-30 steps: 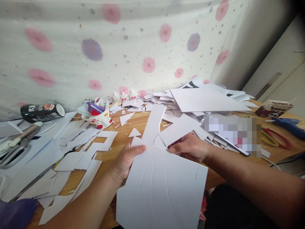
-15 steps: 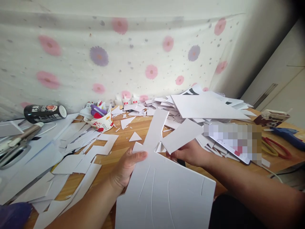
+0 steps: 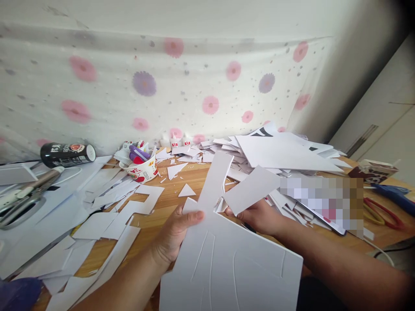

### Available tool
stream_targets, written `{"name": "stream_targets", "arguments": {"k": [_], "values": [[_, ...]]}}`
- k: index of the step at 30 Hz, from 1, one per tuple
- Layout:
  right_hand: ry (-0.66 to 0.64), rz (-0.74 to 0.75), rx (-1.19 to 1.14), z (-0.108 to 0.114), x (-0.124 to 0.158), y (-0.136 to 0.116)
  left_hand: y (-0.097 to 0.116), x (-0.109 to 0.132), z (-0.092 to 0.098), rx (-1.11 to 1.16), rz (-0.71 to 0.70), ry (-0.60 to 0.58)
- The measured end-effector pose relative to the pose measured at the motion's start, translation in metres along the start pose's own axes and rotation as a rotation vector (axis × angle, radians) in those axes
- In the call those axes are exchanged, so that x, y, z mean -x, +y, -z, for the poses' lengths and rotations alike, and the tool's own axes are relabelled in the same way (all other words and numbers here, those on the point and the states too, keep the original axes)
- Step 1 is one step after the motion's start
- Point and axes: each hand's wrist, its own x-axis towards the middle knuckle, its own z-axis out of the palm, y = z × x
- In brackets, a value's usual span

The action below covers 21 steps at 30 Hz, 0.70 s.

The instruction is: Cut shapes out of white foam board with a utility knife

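Observation:
A large white foam board (image 3: pixel 223 263) with scored lines is held up in front of me, a narrow arm rising from its top. My left hand (image 3: pixel 180 229) grips its left edge, thumb on top and fingers beneath. My right hand (image 3: pixel 261 216) is closed at the notch on the right, under a white flap (image 3: pixel 251 190) that slants up to the right. A small shiny piece (image 3: pixel 220 205) shows in the notch and a dark bit under the right hand. What that hand holds is mostly hidden.
White offcuts (image 3: pixel 110 220) cover the left of the wooden table; a pile of sheets (image 3: pixel 285 151) lies behind. A paper bowl (image 3: pixel 139 168), black canister (image 3: pixel 68 154), glue bottles (image 3: pixel 181 141), a phone (image 3: pixel 324 216), red-and-yellow-handled tool (image 3: pixel 382 214) and blue tool (image 3: pixel 394 194) lie around.
The view has shifted slightly, so everything sits a little lower and further right. Both hands keep their places on the board, and the flap's angle looks nearly the same.

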Motion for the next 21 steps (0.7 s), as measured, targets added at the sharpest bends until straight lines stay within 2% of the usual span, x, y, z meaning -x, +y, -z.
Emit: {"name": "stream_targets", "arguments": {"k": [4, 11, 15, 21], "values": [[0.013, 0.107, 0.155, 0.004, 0.002, 0.003, -0.002, 0.0, 0.001, -0.011, -0.013, 0.028], [-0.062, 0.108, 0.27, 0.008, 0.003, -0.006, -0.003, 0.0, 0.003, -0.035, -0.018, 0.112], [-0.031, 0.17, 0.347, 0.008, 0.003, -0.013, -0.003, 0.0, 0.004, -0.046, -0.007, 0.148], [-0.042, 0.181, 0.428, 0.008, 0.007, -0.014, -0.005, 0.001, 0.003, -0.049, -0.01, 0.164]]}}
